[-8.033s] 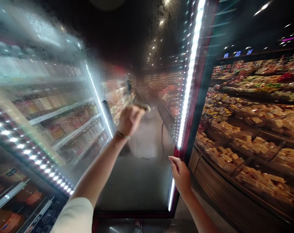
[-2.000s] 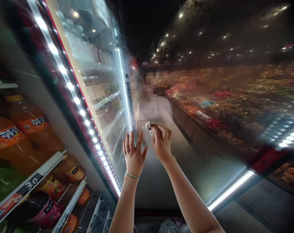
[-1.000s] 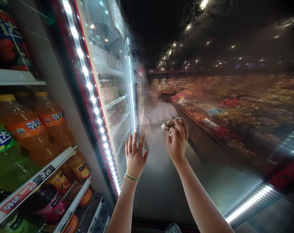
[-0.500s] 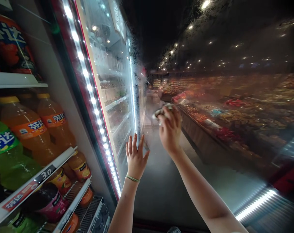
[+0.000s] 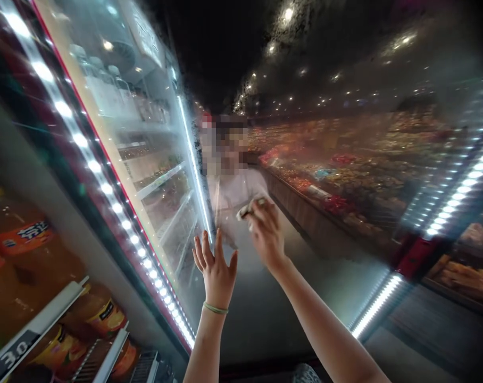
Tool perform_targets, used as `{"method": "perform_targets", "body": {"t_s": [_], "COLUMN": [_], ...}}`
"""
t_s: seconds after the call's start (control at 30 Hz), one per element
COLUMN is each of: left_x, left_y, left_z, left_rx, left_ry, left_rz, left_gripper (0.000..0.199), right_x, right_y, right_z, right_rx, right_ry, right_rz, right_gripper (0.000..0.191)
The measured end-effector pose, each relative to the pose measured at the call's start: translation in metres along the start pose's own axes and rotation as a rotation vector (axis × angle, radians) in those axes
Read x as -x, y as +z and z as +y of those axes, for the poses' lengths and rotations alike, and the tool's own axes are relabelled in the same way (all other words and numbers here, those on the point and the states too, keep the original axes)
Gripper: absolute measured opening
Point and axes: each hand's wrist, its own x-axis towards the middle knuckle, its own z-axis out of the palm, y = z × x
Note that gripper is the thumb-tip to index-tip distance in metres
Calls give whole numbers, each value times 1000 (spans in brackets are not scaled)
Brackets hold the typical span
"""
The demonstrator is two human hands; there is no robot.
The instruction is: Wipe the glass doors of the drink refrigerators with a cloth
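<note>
The right hand (image 5: 267, 236) pinches a crumpled cloth (image 5: 247, 209) against the fogged cooler door (image 5: 249, 314), the open left hand (image 5: 214, 274) splayed alongside for steadying.

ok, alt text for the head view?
The right hand holds a crumpled cloth up at a fogged glass cooler door, with the open left hand beside it. Orange Fanta bottles stand on a shelf at lower left; lit store displays appear at right.
</note>
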Motion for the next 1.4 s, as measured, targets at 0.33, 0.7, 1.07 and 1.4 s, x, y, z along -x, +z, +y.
{"method": "perform_targets", "body": {"t_s": [0.33,0.7,1.07,1.4], "left_x": [-12,-14,-14,-9], "left_y": [4,31,57,85], "left_z": [37,109,171,228], "left_rx": [61,100,55,29], "left_ry": [30,99,125,129], "left_rz": [-1,-22,-57,-100], "left_gripper": [80,82,80,84], "right_x": [20,43,57,66], "right_y": [-30,-68,-101,-118], "right_z": [67,122,171,197], "right_rx": [92,66,1,-59], "right_ry": [260,111,-23,-69], "right_rz": [258,136,24,-67], "right_gripper": [29,31,30,31]}}
